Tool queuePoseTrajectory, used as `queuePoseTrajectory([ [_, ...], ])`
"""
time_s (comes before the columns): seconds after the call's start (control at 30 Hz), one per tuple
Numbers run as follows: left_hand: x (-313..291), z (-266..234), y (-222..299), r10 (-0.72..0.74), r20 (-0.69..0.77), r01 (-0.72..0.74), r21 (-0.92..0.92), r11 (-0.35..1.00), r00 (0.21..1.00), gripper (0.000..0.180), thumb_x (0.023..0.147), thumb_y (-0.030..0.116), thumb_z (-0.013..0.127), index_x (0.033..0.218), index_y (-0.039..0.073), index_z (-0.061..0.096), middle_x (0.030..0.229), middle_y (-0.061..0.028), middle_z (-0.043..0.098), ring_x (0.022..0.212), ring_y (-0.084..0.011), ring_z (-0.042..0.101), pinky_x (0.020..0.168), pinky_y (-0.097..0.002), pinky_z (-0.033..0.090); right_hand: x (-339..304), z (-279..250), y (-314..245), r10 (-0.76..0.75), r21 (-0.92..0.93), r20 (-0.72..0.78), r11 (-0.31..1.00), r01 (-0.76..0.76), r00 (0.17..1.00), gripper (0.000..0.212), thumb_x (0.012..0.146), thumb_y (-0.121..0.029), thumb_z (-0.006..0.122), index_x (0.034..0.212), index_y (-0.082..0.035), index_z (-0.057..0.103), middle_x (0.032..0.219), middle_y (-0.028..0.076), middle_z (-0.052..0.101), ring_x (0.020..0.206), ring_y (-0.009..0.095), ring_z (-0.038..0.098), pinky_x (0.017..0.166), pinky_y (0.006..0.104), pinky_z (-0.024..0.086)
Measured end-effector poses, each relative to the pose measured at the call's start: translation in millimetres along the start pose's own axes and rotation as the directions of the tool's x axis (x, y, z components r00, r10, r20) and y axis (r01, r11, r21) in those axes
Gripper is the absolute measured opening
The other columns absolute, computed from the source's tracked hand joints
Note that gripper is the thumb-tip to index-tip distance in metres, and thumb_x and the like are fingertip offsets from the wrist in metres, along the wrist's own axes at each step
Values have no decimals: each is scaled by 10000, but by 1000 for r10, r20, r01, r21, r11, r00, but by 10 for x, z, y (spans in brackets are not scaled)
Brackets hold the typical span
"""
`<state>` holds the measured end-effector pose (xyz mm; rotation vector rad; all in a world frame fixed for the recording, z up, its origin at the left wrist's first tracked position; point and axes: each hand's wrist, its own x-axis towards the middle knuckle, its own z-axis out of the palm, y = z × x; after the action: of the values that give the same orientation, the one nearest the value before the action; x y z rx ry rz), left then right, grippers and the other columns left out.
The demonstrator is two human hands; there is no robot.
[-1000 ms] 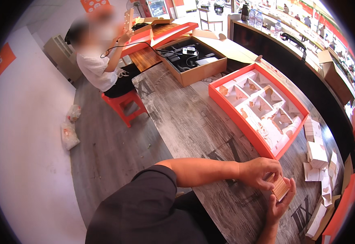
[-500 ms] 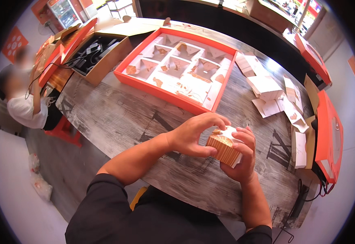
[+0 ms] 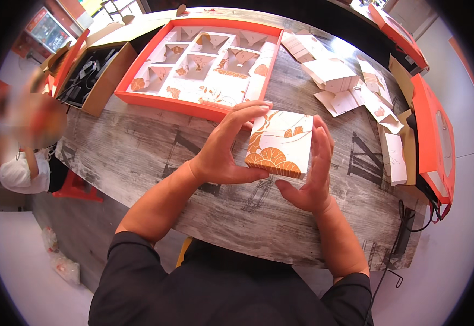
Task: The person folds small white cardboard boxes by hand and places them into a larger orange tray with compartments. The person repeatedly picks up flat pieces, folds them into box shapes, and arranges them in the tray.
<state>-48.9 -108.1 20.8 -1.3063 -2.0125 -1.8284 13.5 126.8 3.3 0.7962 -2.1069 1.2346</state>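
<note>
Fingers of the left hand [image 3: 223,155] curl around the left edge of a small square box [image 3: 280,142], white with orange pattern, thumb below and fingertips on its top edge. At 3 o'clock of the box the right hand [image 3: 313,174] presses flat against its right side, fingers straight, palm open. So both hands grip the box just above the grey wooden table [image 3: 150,157].

At 12 o'clock lies a big orange tray [image 3: 139,98] with white compartments, close behind the fingertips. At 2 o'clock many flat white cartons [image 3: 340,81] are scattered. At 3 o'clock an orange lid [image 3: 432,136] stands at the table edge. At 9 o'clock another person [image 3: 20,157] sits, well apart.

Compared with half a second ago, the box now shows its broad patterned face, and the hands hold it from both sides.
</note>
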Motion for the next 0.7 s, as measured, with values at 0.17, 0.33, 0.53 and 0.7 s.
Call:
queuePoseTrajectory([
  [0.17, -4, -14, 16, -6, -18, 6, 25, 1000, 1000, 996, 658, 160, 955, 1510, 91, 443, 1580, -149, 441, 1416, -284, 478, 1011, -386, 491, -99, 85, 65, 160, 321, 13, 934, -156, 987, 1126, 687, 17, 819, 1612, 2, 176, 1638, 271, 233, 1486, 401, 366, 1156, 494, 422],
  [0.33, 28, -16, 24, 22, 55, -29, 124, 992, 998, 886, 664, 151, 928, 1434, 81, 495, 1578, -184, 419, 1409, -333, 476, 1061, -414, 470, -125, 58, 116, 179, 265, -11, 949, -170, 984, 1085, 697, 37, 792, 1605, 5, 199, 1634, 259, 242, 1461, 374, 402, 1144, 477, 436],
  [0.53, 46, -37, 146, 98, 85, -117, 266, 957, 992, 781, 605, 133, 949, 1278, 92, 554, 1530, -230, 462, 1378, -380, 507, 1089, -453, 462, 11, -15, -88, -45, -160, 8, 986, 45, 999, 906, 696, -61, 782, 1508, 58, 397, 1576, 288, 359, 1465, 430, 390, 1173, 511, 387],
  [0.7, 85, -19, 229, 125, 110, -153, 299, 942, 986, 705, 578, 112, 944, 1165, 130, 554, 1467, -221, 512, 1268, -415, 571, 1034, -480, 503, -39, 11, -71, -119, -197, 19, 973, 120, 993, 885, 692, -85, 786, 1495, 31, 433, 1548, 303, 384, 1424, 463, 430, 1128, 527, 437],
])
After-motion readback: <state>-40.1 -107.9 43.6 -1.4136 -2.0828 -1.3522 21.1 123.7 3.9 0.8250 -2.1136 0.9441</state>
